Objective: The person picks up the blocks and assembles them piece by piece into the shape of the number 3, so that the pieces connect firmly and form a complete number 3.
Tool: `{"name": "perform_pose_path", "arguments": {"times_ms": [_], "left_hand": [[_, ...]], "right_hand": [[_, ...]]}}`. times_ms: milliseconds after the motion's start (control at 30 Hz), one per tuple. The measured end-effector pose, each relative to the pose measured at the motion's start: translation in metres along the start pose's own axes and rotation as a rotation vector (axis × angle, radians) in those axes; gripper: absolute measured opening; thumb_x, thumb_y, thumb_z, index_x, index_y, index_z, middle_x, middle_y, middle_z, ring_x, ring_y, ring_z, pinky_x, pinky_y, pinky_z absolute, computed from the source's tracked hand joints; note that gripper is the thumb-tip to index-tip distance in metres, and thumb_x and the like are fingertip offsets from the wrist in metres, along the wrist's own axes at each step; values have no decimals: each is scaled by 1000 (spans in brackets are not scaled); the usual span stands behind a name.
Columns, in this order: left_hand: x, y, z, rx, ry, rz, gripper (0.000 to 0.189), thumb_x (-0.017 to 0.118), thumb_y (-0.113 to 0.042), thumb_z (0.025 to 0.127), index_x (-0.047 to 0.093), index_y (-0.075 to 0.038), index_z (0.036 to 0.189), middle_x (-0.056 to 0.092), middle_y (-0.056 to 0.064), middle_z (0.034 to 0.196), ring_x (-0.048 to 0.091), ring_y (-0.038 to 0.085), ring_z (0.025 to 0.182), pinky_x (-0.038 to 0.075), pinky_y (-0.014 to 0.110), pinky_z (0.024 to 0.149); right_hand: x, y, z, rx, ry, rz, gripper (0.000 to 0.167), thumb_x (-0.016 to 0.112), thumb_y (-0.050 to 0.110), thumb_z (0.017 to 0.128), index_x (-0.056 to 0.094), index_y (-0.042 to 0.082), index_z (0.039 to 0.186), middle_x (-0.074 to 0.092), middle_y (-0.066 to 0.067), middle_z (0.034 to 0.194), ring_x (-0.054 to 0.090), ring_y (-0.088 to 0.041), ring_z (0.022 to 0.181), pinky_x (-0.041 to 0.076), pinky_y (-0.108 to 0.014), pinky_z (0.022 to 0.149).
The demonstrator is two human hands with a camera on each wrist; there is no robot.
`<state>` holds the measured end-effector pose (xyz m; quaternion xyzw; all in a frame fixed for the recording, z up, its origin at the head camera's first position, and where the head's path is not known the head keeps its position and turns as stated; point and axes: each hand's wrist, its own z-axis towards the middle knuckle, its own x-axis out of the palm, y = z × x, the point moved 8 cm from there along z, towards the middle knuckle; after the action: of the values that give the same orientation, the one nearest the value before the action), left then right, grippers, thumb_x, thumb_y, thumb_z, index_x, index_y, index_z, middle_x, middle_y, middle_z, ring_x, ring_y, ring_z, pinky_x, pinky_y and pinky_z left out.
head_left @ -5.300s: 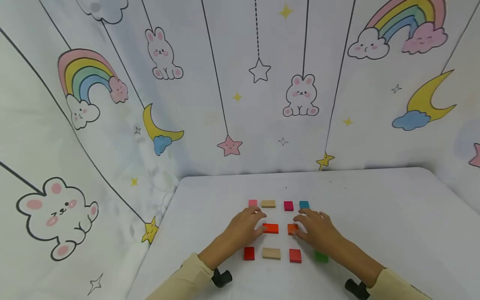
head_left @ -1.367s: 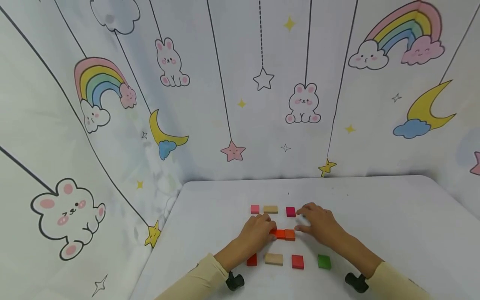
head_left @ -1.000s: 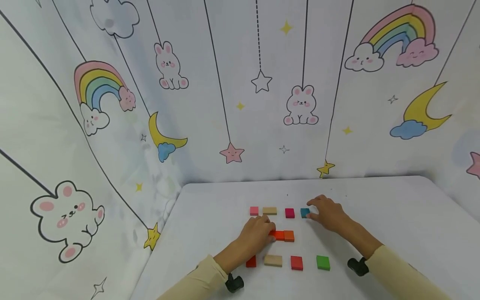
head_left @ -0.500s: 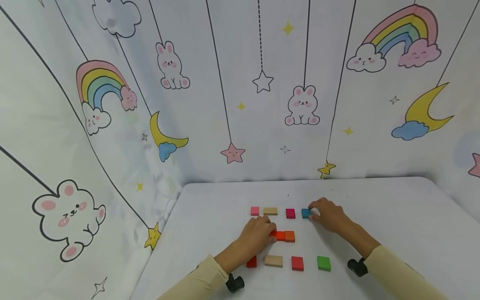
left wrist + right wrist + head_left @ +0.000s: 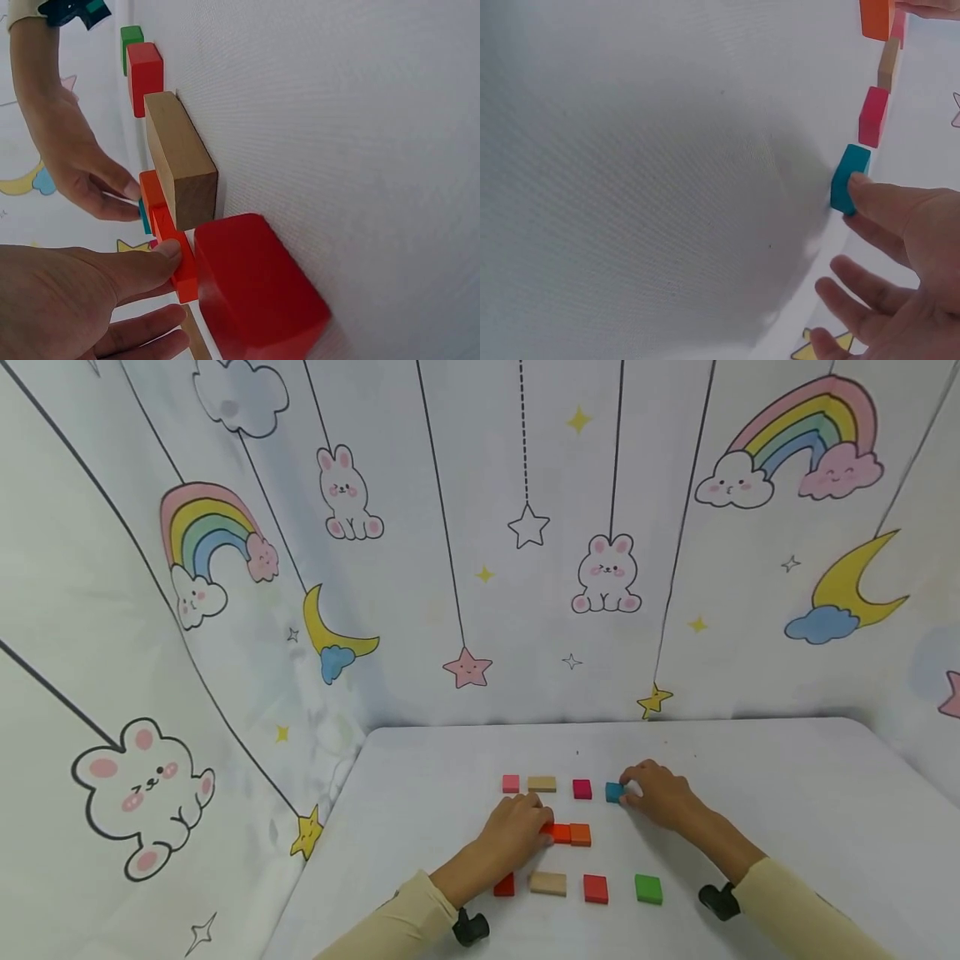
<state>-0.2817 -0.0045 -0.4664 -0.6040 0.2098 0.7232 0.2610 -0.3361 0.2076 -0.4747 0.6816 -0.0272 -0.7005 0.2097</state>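
Observation:
My left hand [image 5: 516,833] pinches the left end of a flat orange-red block [image 5: 561,833] in the middle row, the thumb on its near side in the left wrist view. Directly to the right of that block, end to end with it, lies a squarer orange block [image 5: 581,835]. At the right end of the back row, my right hand [image 5: 662,795] holds a teal-blue block [image 5: 846,180] between thumb and index finger, its other fingers spread apart. To the left of the blue block sits a crimson block [image 5: 582,789], with a gap between them.
Farther left in the back row are a wooden block [image 5: 542,783] and a pink block [image 5: 511,783]. The front row has a red block [image 5: 259,289], partly behind the left arm, another wooden block [image 5: 548,883], a second red block [image 5: 596,889] and a green block [image 5: 648,889].
The left hand has moved the orange-red block right, up to the orange one. The right hand has left the orange block and taken hold of the blue block at the back.

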Motion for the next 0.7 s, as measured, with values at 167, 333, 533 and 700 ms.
{"name": "perform_pose_path", "arguments": {"times_ms": [167, 333, 533, 700], "left_hand": [[0, -1, 0, 7, -3, 2, 24, 84, -32, 92, 80, -18, 110, 72, 2, 107, 66, 15, 92, 54, 26, 85], [-1, -1, 0, 8, -13, 4, 24, 84, -32, 92, 80, -18, 110, 72, 2, 106, 66, 14, 92, 53, 25, 84], [1, 0, 0, -7, 5, -1, 25, 84, -32, 92, 79, -18, 112, 72, 1, 107, 66, 14, 94, 53, 25, 85], [3, 0, 1, -17, 23, 3, 25, 84, -33, 92, 79, -19, 112, 72, 1, 108, 65, 14, 93, 53, 26, 85]], "right_hand": [[-3, 3, -5, -8, 3, 8, 25, 82, 17, 91, 73, 6, 112, 66, -26, 120, 64, -45, 111, 54, -71, 87], [-3, 5, -7, -1, 21, 18, 24, 82, 18, 92, 73, 7, 110, 65, -25, 120, 64, -43, 111, 53, -71, 88], [1, 10, -10, -9, 27, 37, 24, 83, 18, 90, 73, 8, 109, 66, -23, 120, 63, -42, 112, 53, -71, 87], [4, 16, -12, -8, 39, 46, 25, 84, 18, 89, 73, 10, 109, 66, -21, 120, 63, -40, 113, 54, -70, 88]]}}
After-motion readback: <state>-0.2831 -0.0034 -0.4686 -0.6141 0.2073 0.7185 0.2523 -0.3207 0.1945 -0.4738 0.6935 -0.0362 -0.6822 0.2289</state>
